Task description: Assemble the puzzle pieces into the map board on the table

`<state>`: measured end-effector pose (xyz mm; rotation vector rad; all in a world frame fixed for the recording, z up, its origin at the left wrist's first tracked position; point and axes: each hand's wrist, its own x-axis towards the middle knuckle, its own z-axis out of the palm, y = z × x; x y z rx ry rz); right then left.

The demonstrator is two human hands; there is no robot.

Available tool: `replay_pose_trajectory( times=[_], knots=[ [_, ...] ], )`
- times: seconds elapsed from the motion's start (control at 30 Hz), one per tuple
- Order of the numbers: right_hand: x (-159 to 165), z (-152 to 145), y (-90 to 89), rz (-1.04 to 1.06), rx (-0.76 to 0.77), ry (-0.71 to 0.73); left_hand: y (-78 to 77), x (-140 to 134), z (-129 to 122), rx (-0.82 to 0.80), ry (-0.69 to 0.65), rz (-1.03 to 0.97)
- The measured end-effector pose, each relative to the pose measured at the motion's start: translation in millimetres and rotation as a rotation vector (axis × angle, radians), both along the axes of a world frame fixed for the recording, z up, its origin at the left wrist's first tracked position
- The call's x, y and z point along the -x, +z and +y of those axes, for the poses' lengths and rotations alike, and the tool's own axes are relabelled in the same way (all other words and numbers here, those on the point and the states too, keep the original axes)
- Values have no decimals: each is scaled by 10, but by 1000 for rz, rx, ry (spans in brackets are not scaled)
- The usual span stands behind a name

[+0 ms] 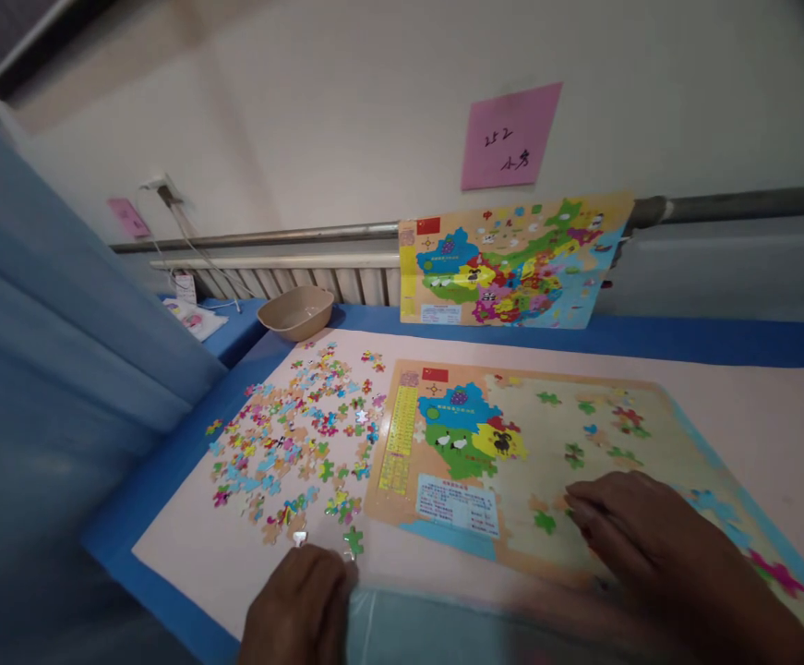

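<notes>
A partly filled jigsaw puzzle board [582, 573] with a map of China lies on the pale table sheet. Its left side is joined into blue, green and yellow regions, and loose pieces are scattered over the bare right side. Above that side, my right hand [643, 545] is closed in a pinch, close to a green puzzle piece [545, 523]; what its fingertips hold is hidden. My left hand [297, 600] is curled at the near edge, below the heap of loose puzzle pieces [283, 443]. A pale piece [300, 538] shows just beyond its knuckles; its grip is hidden.
A printed map picture [512, 268] leans against the wall behind the board. A beige plastic basin [297, 314] stands at the back left. Blue curtain [62, 351] hangs on the left. Pipes and a radiator [360, 284] run along the wall, beneath a pink note [510, 139].
</notes>
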<state>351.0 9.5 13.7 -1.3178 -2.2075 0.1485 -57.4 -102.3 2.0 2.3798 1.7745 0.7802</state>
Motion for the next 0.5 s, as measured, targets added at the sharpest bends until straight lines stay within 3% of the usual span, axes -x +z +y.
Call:
replay_pose_trajectory(
  times=[0.13,0.3,0.5],
  knots=[
    [-11,29,-11,-6,-55,34,-42,144,85,79,193,-16],
    [-38,93,-76,24,-178,34,-92,180,176,104,239,-38],
    [-184,128,-330,-23,-94,-86,181,223,531,242,372,44]
  ],
)
